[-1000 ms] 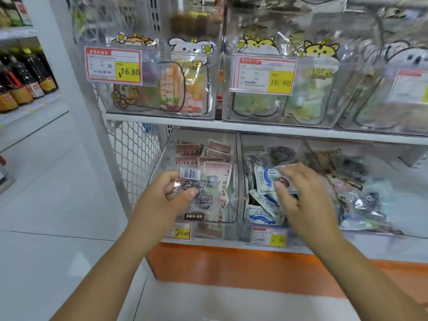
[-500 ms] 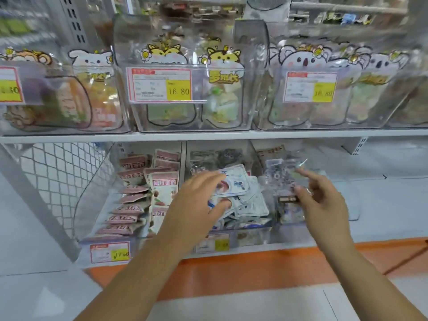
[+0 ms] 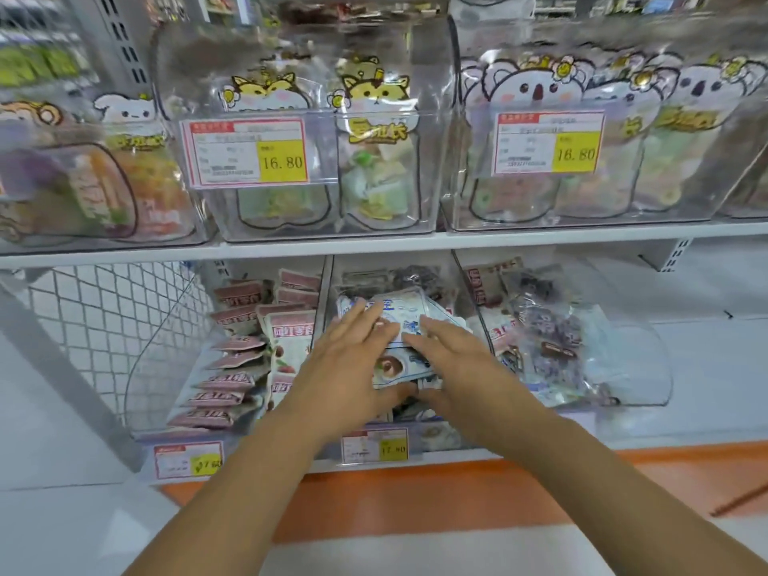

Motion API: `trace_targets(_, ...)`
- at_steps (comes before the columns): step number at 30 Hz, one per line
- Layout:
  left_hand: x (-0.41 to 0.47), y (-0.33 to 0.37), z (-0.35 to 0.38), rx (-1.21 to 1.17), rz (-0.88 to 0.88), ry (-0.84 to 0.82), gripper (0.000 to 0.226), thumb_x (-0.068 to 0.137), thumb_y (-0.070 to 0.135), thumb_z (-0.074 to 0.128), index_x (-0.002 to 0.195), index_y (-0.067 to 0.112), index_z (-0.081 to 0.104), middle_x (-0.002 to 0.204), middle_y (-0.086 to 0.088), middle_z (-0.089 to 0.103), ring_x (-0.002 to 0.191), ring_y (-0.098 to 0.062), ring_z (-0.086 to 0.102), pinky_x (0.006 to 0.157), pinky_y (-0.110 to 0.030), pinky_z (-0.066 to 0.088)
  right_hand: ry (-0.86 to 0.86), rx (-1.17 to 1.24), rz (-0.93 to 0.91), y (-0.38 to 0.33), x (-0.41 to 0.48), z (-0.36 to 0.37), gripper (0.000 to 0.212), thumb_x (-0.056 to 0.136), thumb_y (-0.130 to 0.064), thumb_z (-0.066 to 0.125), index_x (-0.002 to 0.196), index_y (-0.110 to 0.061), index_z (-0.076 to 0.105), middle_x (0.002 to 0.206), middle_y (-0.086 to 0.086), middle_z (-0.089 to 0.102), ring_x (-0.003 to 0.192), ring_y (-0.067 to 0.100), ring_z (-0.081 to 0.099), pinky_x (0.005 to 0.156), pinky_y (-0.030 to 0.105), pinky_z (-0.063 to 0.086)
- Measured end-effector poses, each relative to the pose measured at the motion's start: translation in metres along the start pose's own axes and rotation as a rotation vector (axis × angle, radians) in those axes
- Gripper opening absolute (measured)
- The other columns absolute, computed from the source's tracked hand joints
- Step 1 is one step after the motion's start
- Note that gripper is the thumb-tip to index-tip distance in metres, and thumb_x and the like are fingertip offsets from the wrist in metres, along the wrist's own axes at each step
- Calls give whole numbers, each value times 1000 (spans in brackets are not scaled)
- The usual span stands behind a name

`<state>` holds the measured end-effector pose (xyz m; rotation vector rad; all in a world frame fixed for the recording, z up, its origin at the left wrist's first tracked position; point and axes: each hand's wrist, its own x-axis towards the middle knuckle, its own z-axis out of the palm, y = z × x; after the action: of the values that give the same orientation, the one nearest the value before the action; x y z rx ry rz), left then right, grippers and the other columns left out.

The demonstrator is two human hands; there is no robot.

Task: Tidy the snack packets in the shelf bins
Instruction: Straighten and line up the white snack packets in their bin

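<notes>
Two hands, left hand (image 3: 345,367) & right hand (image 3: 457,363), press flat, fingers straight, on white-blue snack packets (image 3: 399,309) heaped inside the middle clear bin (image 3: 440,435); pkts look light, soft, slick, prob. best squared by edges.

The upper shelf board (image 3: 498,239) caps the middle bin (image 3: 434,440) from above; clear side walls (image 3: 466,284) hem it. The bare lower shelf (image 3: 715,359) lies open at right; wire mesh (image 3: 104,326) closes the left.

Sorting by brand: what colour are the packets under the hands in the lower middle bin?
Those packets are white with blue print; head view shows it.
</notes>
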<state>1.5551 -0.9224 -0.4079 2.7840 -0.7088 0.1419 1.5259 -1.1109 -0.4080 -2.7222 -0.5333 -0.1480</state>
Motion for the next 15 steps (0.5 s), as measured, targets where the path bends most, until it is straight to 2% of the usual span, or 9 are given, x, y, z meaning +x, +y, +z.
trace_targets(1, -1, -6, -3, 3, -16, 2, 84, 80, 73, 48, 150, 38, 16, 160, 12, -8, 145, -8, -15, 119, -35, -4, -84, -44, 31, 3, 9, 2, 72, 91, -32, 62, 149, -36, 21, 160, -3, 11, 146, 19, 14, 114, 36, 29)
trace_targets(3, -7, -20, -10, -3, -48, -13, 89, 73, 79, 50, 148, 43, 18, 158, 16, -8, 144, -6, -17, 119, -37, -5, -147, -198, 43, 7, 23, 1, 75, 91, -35, 60, 148, -47, 12, 160, -8, 1, 146, 19, 11, 104, 37, 40)
trace_targets(6, -20, -37, -17, -119, -73, -47, 96, 62, 85, 54, 145, 43, 30, 157, 22, 2, 144, -2, -10, 120, -38, 3, -107, -301, 68, 5, 40, -1, 66, 93, -28, 55, 144, -52, 20, 160, -11, -1, 144, 22, 18, 91, 37, 50)
trace_targets(8, -27, -45, -18, -187, -84, -47, 88, 64, 75, 65, 141, 43, 38, 155, 25, 8, 143, 2, -5, 120, -35, 7, -65, -313, 104, 5, 50, 2, 58, 95, -30, 51, 143, -51, 26, 159, -10, 1, 141, 25, 25, 86, 37, 52)
trace_targets(11, -32, -51, -15, -182, -76, 5, 68, 74, 56, 70, 136, 42, 46, 154, 23, 17, 143, 4, 2, 120, -35, 12, -45, -259, 162, 5, 61, 8, 50, 97, -36, 45, 143, -49, 28, 159, -9, 5, 141, 28, 23, 92, 39, 47)
trace_targets(15, -33, -46, -10, -183, -76, 106, 59, 79, 63, 56, 134, 43, 48, 151, 19, 30, 143, -2, 15, 118, -35, 17, -59, -161, 162, 10, 64, 12, 54, 92, -34, 54, 142, -44, 36, 159, -6, 12, 140, 29, 23, 103, 38, 39)
